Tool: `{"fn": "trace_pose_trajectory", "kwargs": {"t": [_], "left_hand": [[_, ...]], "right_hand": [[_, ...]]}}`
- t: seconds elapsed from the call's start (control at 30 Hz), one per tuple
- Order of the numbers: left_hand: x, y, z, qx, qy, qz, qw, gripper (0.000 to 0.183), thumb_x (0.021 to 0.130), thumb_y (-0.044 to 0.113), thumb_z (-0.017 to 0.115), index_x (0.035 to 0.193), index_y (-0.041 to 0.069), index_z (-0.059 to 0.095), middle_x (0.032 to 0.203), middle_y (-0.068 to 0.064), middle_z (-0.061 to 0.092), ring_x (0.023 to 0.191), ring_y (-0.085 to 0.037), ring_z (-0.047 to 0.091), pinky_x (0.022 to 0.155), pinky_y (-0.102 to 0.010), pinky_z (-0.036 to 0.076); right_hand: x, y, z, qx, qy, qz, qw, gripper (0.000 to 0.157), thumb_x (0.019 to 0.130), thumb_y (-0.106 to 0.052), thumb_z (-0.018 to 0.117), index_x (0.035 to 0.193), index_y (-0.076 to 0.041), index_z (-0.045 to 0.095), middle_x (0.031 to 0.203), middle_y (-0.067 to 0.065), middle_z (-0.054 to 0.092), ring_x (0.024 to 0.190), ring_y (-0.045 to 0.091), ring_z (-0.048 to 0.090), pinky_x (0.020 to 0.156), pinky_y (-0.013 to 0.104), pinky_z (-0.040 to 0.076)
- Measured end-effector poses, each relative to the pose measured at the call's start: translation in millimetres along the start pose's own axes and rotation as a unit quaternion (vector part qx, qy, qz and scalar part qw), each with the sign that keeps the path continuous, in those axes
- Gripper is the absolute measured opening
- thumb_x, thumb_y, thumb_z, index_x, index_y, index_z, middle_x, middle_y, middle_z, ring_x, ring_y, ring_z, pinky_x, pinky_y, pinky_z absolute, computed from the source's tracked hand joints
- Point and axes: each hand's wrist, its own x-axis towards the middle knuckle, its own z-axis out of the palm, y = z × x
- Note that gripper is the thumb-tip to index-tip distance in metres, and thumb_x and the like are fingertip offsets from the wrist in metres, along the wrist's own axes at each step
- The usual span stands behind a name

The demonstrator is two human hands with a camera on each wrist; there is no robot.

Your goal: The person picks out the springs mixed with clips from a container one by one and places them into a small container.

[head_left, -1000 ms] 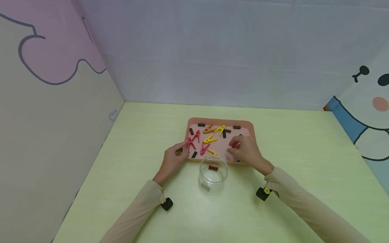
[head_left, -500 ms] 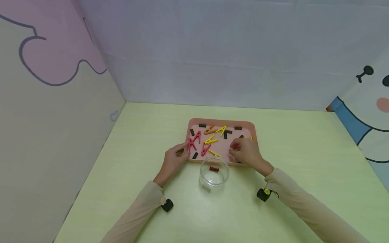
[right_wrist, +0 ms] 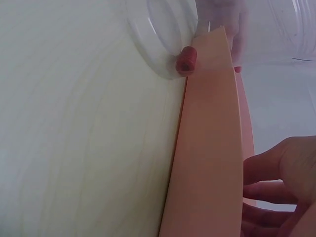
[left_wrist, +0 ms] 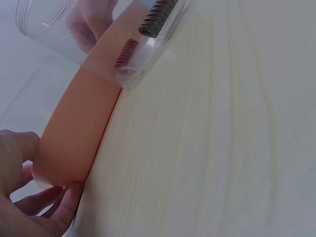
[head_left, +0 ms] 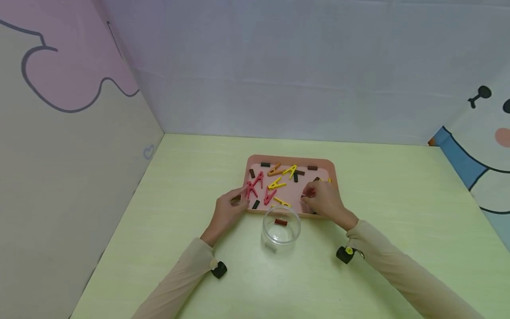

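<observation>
A shallow pink-orange tray (head_left: 291, 158) holds pink, yellow and orange clothespins and several dark coil springs. My left hand (head_left: 229, 209) grips its front left corner; in the left wrist view the thumb and fingers (left_wrist: 69, 205) wrap the tray's corner. My right hand (head_left: 324, 199) is inside the front right part, fingers bent down with the tips close together. A bit of red shows at those tips; I cannot tell whether they pinch it. In the right wrist view the tray wall (right_wrist: 210, 148) hides the fingertips.
In front of the tray stands a clear round jar (head_left: 281, 241), between my hands. Inside lie a red spring (head_left: 280, 222) and a grey spring (left_wrist: 158, 19). Pale walls border the table (head_left: 191, 177) at the back and left.
The right hand's fingers have lowered slightly and drawn closer together over the red piece. The left hand keeps its grip on the tray corner, and the jar stays put.
</observation>
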Motion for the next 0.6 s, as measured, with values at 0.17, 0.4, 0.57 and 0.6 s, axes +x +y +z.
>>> {"fn": "trace_pose_trajectory", "kwargs": {"t": [0.17, 0.4, 0.57, 0.6], "left_hand": [[0.7, -0.7, 0.2, -0.004, 0.000, 0.002, 1.0000, 0.041, 0.089, 0.016, 0.065, 0.130, 0.018, 0.060, 0.126, -0.003, 0.059, 0.104, -0.019, 0.056, 0.086, -0.036, 0.050], [0.8, -0.9, 0.1, -0.006, 0.000, 0.000, 1.0000, 0.042, 0.088, 0.015, 0.065, 0.130, 0.018, 0.060, 0.127, -0.003, 0.058, 0.106, -0.019, 0.056, 0.087, -0.036, 0.050], [0.7, -1.0, 0.0, -0.002, 0.000, -0.002, 1.0000, 0.042, 0.089, 0.016, 0.065, 0.130, 0.019, 0.060, 0.127, -0.002, 0.058, 0.106, -0.019, 0.056, 0.087, -0.036, 0.050], [0.7, -0.9, 0.0, -0.001, 0.000, -0.001, 1.0000, 0.042, 0.089, 0.016, 0.065, 0.130, 0.019, 0.060, 0.127, -0.002, 0.058, 0.106, -0.018, 0.056, 0.087, -0.036, 0.050]], "right_hand": [[0.8, 0.0, 1.1, -0.005, -0.011, 0.007, 1.000, 0.006, 0.078, -0.009, 0.074, 0.079, -0.004, 0.071, 0.072, 0.004, 0.064, 0.066, 0.017, 0.057, 0.060, 0.032, 0.049], [2.1, -1.2, 3.6, -0.006, -0.040, 0.027, 0.999, 0.005, 0.079, -0.010, 0.072, 0.081, -0.005, 0.072, 0.074, 0.002, 0.064, 0.068, 0.016, 0.054, 0.062, 0.031, 0.049], [3.2, -1.4, 6.2, -0.012, -0.048, 0.030, 0.998, 0.011, 0.080, -0.009, 0.072, 0.088, -0.003, 0.073, 0.080, 0.005, 0.066, 0.072, 0.018, 0.055, 0.067, 0.034, 0.051], [3.4, -1.5, 6.8, -0.012, -0.048, 0.029, 0.998, 0.012, 0.080, -0.009, 0.072, 0.089, -0.003, 0.072, 0.082, 0.005, 0.066, 0.073, 0.018, 0.056, 0.068, 0.034, 0.051]]}}
